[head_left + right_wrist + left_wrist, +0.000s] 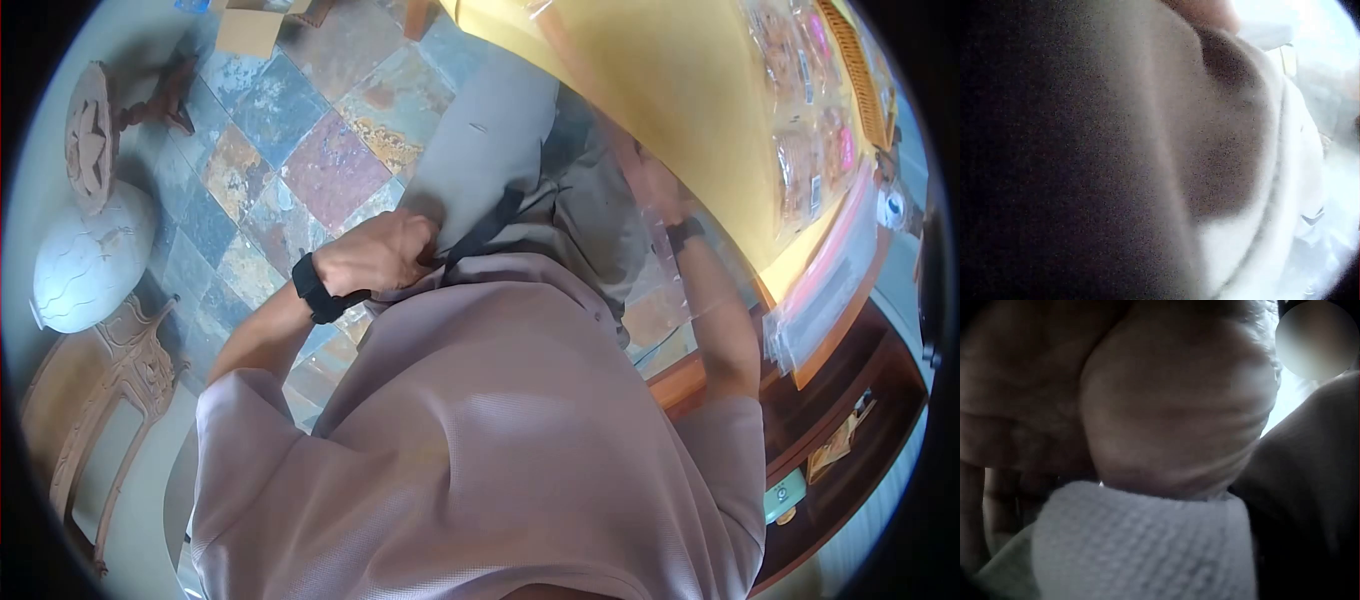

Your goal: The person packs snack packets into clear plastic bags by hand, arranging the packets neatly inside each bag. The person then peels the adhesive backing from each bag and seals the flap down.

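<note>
My left hand [388, 250], with a black band on its wrist, lies at the waist with its fingers curled on the hem of the mauve shirt [530, 360], beside a black strap [485, 232]. The left wrist view shows the palm [1172, 406] close up above pale textured cloth [1147, 544]. Beside the yellow tabletop [690, 110], my right hand [655, 188] shows blurred behind clear plastic [660, 265]; how its fingers lie is unclear. In the right wrist view, part of a finger [1213, 14] shows above blurred cloth [1222, 137].
Clear packets [800, 160] lie on the yellow surface, with plastic sleeves [825, 280] at its edge. Dark wooden shelving [850, 450] stands at the right. On the left are a carved wooden chair [130, 360] and a pale vase [95, 255]. A cardboard box [248, 32] sits on the tiled floor.
</note>
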A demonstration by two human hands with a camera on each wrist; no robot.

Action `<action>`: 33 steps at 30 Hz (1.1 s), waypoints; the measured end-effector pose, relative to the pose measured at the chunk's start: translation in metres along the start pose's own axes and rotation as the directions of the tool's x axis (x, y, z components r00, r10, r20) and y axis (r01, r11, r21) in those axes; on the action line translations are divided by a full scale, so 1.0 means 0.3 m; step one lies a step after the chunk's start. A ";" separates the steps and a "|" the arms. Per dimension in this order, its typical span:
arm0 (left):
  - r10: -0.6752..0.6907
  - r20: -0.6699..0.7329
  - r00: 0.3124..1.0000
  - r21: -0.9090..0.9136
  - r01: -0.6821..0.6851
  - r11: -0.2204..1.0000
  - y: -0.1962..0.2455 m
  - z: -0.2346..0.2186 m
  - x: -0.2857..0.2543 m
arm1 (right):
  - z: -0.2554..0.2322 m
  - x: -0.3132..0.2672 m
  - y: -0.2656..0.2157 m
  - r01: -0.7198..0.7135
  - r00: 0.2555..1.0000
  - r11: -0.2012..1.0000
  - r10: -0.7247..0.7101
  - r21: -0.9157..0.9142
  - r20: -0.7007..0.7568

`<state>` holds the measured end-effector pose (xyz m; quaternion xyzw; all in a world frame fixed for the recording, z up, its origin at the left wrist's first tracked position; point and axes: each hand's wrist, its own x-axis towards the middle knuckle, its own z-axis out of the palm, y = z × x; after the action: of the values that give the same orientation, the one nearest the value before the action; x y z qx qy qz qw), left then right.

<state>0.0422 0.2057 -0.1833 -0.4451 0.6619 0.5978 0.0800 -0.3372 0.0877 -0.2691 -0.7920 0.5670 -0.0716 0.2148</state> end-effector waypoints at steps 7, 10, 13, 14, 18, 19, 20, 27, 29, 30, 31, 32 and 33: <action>0.084 0.132 0.988 0.356 -0.126 0.926 0.063 0.003 0.085 | 0.002 -0.099 0.074 -0.293 0.952 0.954 0.297 -0.056 0.077; 0.340 0.053 0.939 0.509 -0.319 0.799 0.030 0.061 0.132 | -0.017 -0.168 0.160 -0.211 0.954 0.951 0.251 -0.227 0.164; 0.299 -0.033 0.954 0.601 -0.220 0.768 0.019 0.069 0.160 | -0.011 -0.226 0.179 -0.287 0.957 0.950 0.277 -0.127 -0.090; 0.382 -0.129 0.915 0.564 -0.249 0.787 -0.004 0.075 0.159 | -0.004 -0.246 0.209 -0.162 0.984 0.967 0.143 -0.198 -0.109; 0.143 -0.245 0.959 0.417 -0.029 0.909 0.029 -0.008 0.175 | -0.001 -0.300 0.202 -0.132 0.973 0.945 0.067 -0.298 -0.221; 0.149 -0.238 0.960 0.415 -0.038 0.909 0.042 -0.015 0.177 | -0.005 -0.314 0.192 -0.132 0.968 0.962 0.073 -0.240 -0.241; 0.172 -0.319 0.932 0.344 -0.055 0.938 0.050 -0.020 0.178 | -0.009 -0.324 0.180 -0.127 0.962 0.975 0.076 -0.183 -0.262; 0.170 -0.415 0.894 0.408 0.016 0.913 0.092 0.121 0.227 | -0.010 -0.402 0.106 -0.246 0.947 0.969 0.236 -0.021 -0.217; 0.154 -0.405 0.901 0.298 -0.029 0.954 0.070 0.170 0.245 | -0.017 -0.429 0.061 -0.289 0.941 0.955 0.297 0.070 -0.165; 0.201 -0.385 0.901 0.329 -0.070 0.942 0.077 0.185 0.222 | -0.016 -0.445 0.073 -0.256 0.950 0.966 0.260 0.046 -0.173; 0.212 -0.396 0.893 0.336 -0.074 0.939 0.076 0.171 0.212 | -0.025 -0.446 0.084 -0.248 0.950 0.968 0.251 0.040 -0.188; 0.202 -0.323 0.925 0.303 -0.101 0.948 0.077 0.158 0.196 | -0.031 -0.461 0.095 -0.272 0.934 0.949 0.300 0.158 -0.197; 0.190 -0.244 0.951 0.263 -0.124 0.957 0.077 0.145 0.181 | -0.039 -0.479 0.089 -0.293 0.916 0.916 0.350 0.273 -0.194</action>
<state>-0.0243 0.2139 -0.2130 -0.4539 0.7688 0.4505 -0.0037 -0.4143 0.2111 -0.2511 -0.6411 0.6992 -0.1972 0.2474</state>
